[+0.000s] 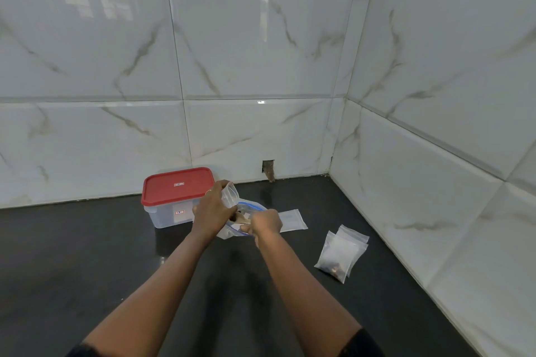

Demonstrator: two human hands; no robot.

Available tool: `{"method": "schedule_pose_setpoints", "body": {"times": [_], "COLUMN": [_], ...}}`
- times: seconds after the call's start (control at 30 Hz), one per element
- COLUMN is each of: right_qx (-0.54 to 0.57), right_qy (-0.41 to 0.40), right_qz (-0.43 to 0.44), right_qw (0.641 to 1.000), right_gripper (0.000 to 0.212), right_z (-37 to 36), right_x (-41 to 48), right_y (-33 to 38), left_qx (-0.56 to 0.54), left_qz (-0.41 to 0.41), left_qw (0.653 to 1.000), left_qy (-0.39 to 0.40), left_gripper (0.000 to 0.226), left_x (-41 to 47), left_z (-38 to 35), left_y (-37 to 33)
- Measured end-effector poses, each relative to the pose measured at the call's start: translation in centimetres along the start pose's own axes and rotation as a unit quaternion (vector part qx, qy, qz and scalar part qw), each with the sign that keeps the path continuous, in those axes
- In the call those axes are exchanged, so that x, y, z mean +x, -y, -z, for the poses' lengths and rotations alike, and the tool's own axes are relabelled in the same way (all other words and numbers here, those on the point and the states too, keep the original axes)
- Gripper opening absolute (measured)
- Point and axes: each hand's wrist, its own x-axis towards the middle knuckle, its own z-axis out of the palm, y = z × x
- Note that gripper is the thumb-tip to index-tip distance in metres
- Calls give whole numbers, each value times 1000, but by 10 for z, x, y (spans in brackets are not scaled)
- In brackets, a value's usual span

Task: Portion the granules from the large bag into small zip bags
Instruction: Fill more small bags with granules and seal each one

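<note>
The large clear bag (251, 207) with a blue zip rim lies open on the dark counter, mouth toward me. My left hand (213, 209) holds a small clear zip bag (230, 193) upright just above the large bag's mouth. My right hand (265, 224) grips the handle of a light-coloured scoop (243, 220) that reaches into the large bag. The scoop's bowl and the granules are mostly hidden by my hands. Two small filled zip bags (340, 253) lie stacked to the right.
A clear plastic container with a red lid (177, 186) stands behind my left hand by the back wall. An empty flat zip bag (293, 220) lies right of the large bag. Tiled walls close the counter (87, 255) at the back and right.
</note>
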Motion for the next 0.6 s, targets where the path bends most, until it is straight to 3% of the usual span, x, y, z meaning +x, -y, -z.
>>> {"method": "schedule_pose_setpoints", "body": {"times": [0.27,0.43,0.6], "right_qx": [-53,-78,-30], "right_qy": [59,108,117], "right_qz": [0,-27,-5], "right_qw": [997,991,993], "right_gripper": [22,30,30], "right_z": [52,95,112], "right_x": [-5,-27,-38], "right_y": [20,47,69], "left_qx": [-32,-35,-40], "left_qz": [25,16,4], "left_qw": [999,999,999], "left_qy": [-3,-2,12], "left_gripper": [62,65,69], "left_x": [4,5,2], "left_z": [0,-5,-11], "left_y": [-1,-1,-1]}}
